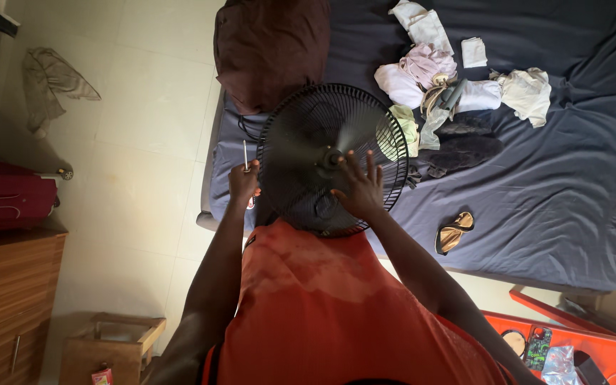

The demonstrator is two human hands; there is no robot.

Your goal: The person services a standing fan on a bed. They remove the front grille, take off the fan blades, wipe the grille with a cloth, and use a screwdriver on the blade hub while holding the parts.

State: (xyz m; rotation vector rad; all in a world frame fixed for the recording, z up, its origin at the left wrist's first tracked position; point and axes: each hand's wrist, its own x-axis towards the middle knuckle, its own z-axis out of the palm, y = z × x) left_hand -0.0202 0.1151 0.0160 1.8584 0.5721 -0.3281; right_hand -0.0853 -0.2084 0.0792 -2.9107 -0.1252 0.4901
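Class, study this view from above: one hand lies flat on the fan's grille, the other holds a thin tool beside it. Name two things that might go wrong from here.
1. The right hand lies spread on the black fan grille, near the hub; fingertips might slip between the wires.
2. The left hand holds a thin screwdriver-like tool upright at the fan's edge; it may slip and jab the hand or the blue bedsheet.

You see 1 small red packet (pixel 101 376) by the wooden crate (pixel 112 342) and 1 clear crinkled plastic wrapper (pixel 557 363) on the orange surface (pixel 607 349).
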